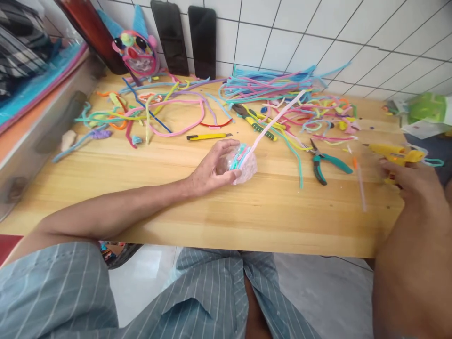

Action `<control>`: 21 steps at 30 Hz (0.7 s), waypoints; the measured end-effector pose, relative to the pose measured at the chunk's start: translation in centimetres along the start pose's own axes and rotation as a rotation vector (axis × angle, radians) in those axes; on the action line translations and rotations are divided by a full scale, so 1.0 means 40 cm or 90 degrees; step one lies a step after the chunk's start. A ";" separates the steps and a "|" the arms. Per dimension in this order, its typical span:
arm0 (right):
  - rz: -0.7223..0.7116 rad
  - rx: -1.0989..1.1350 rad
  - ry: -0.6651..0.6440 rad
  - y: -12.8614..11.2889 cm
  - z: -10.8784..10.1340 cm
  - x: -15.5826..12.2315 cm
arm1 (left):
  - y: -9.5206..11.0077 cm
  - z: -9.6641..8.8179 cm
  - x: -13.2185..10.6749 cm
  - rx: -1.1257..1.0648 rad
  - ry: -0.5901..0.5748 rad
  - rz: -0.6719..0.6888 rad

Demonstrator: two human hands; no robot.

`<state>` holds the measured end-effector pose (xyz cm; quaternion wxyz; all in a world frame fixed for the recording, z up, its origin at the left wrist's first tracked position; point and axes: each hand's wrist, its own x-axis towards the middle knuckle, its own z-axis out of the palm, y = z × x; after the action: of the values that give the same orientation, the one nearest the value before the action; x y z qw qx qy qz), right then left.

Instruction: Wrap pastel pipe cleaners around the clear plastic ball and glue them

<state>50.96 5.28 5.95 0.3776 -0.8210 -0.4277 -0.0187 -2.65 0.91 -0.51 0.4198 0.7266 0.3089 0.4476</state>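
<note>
My left hand is wrapped around a clear, rounded plastic piece that rests on or just above the wooden table. Teal and pink strips cross its surface, and a long pale pink pipe cleaner sticks up from it toward the upper right. At the table's right side, my right hand grips a yellow hot glue gun, its nozzle pointing left. A clear glue stick with an orange end lies left of that hand. Teal-handled pliers lie between the two hands.
Behind my left hand lie a yellow utility knife and yellow-green pliers. Loose pipe cleaners and a blue-pink bundle spread along the back. A decorated face figure and two dark phones stand by the tiled wall.
</note>
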 end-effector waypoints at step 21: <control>-0.878 0.132 -0.192 -0.347 0.045 -0.428 | -0.005 0.009 0.018 -0.068 0.045 -0.058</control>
<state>29.64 -0.52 6.99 0.2926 -0.3172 -0.8966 -0.0989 -2.05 1.48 -0.48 0.4665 0.6723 0.3318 0.4693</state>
